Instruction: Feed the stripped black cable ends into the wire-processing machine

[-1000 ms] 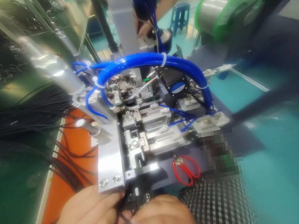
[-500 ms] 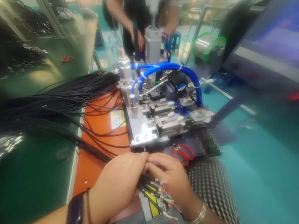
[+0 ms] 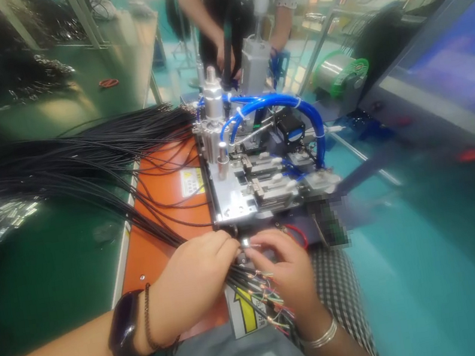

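A bundle of black cables (image 3: 162, 230) runs in from the left and passes under my left hand (image 3: 199, 275), whose fingers are closed around it. Beyond that hand the stripped cable ends (image 3: 270, 303) fan out, showing thin red, green and white wires. My right hand (image 3: 286, 267) is pinched, thumb against forefinger, on a thin pale wire (image 3: 255, 245) beside a small shiny silver part (image 3: 245, 241). Just ahead of both hands stands a bench machine (image 3: 231, 194) with metal clamps and blue air hoses (image 3: 272, 101).
Red-handled scissors (image 3: 298, 233) lie partly hidden behind my right hand. More black cables (image 3: 91, 148) spread over the orange panel (image 3: 166, 159) and the green table (image 3: 68, 230). A co-worker (image 3: 215, 17) stands behind the machine. A green-rimmed wire spool (image 3: 341, 75) is at the right.
My right hand has moved slightly away from my left, and its fingertips now show in a pinch near the silver part. The left hand keeps its hold on the cables. The view has shifted slightly.
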The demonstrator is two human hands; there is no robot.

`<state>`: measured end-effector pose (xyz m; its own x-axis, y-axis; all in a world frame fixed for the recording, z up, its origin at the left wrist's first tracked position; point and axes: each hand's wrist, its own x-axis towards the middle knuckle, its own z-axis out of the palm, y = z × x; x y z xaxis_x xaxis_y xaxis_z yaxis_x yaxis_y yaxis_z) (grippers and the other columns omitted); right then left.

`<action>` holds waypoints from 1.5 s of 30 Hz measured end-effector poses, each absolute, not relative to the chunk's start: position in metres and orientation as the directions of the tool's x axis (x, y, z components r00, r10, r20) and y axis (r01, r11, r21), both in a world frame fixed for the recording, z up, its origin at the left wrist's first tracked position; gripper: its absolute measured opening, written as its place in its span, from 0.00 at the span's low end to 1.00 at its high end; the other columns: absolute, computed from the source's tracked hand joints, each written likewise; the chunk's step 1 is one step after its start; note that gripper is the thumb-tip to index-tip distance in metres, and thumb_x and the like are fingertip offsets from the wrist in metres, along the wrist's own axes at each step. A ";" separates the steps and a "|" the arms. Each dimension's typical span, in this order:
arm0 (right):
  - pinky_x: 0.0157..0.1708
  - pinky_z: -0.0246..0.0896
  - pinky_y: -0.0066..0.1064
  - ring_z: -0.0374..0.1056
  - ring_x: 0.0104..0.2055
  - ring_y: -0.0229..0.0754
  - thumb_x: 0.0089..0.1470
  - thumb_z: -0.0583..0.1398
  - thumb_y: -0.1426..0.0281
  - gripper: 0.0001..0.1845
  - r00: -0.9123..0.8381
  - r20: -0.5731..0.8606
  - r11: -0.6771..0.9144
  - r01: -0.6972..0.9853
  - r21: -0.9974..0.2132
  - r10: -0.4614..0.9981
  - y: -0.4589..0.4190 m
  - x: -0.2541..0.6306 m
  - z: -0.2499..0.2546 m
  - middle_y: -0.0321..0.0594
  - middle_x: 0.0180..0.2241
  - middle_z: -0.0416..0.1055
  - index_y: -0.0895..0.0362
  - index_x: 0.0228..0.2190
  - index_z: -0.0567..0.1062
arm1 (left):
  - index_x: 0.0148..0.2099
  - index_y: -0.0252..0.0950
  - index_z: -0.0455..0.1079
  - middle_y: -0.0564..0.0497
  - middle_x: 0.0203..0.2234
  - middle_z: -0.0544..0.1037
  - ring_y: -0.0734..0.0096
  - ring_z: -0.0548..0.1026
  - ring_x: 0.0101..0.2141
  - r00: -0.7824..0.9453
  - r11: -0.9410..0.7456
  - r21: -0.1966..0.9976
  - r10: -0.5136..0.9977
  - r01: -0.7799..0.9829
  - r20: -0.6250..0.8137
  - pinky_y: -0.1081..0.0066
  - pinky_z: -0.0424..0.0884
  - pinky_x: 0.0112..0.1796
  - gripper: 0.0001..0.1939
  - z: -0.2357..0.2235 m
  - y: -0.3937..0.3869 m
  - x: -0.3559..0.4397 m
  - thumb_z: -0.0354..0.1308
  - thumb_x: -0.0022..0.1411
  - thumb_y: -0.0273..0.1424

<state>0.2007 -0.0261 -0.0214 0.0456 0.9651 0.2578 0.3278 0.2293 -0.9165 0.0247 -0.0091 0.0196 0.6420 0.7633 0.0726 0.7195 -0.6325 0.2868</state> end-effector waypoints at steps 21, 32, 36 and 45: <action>0.32 0.61 0.31 0.67 0.31 0.40 0.57 0.58 0.70 0.09 0.044 0.322 0.271 0.439 -0.857 0.946 -0.034 0.196 -0.008 0.36 0.27 0.72 0.55 0.26 0.75 | 0.35 0.34 0.63 0.50 0.29 0.66 0.68 0.64 0.31 0.607 -0.674 0.225 0.735 0.704 0.303 0.68 0.62 0.30 0.08 0.012 -0.010 0.023 0.44 0.65 0.25; 0.36 0.64 0.31 0.69 0.35 0.40 0.56 0.58 0.71 0.07 0.073 0.262 0.222 0.345 -0.912 0.962 -0.033 0.194 -0.009 0.38 0.31 0.74 0.55 0.30 0.77 | 0.36 0.34 0.63 0.49 0.29 0.66 0.67 0.66 0.28 0.578 -0.637 0.167 0.760 0.752 0.298 0.69 0.60 0.26 0.06 0.013 -0.013 0.022 0.46 0.64 0.26; 0.37 0.62 0.32 0.68 0.35 0.40 0.58 0.57 0.71 0.08 -0.023 0.303 0.289 0.373 -0.882 0.953 -0.033 0.194 -0.010 0.37 0.31 0.74 0.54 0.30 0.77 | 0.35 0.36 0.61 0.51 0.27 0.65 0.69 0.64 0.25 0.587 -0.638 0.137 0.759 0.758 0.281 0.69 0.57 0.24 0.05 0.012 -0.013 0.022 0.46 0.64 0.26; 0.41 0.58 0.33 0.64 0.38 0.41 0.59 0.56 0.74 0.07 -0.282 0.410 0.498 0.494 -0.713 0.867 -0.015 0.209 -0.009 0.38 0.33 0.73 0.56 0.33 0.74 | 0.42 0.37 0.65 0.52 0.32 0.68 0.68 0.67 0.32 0.686 -0.709 0.167 0.705 0.685 0.177 0.68 0.63 0.31 0.10 0.014 -0.006 0.021 0.46 0.62 0.21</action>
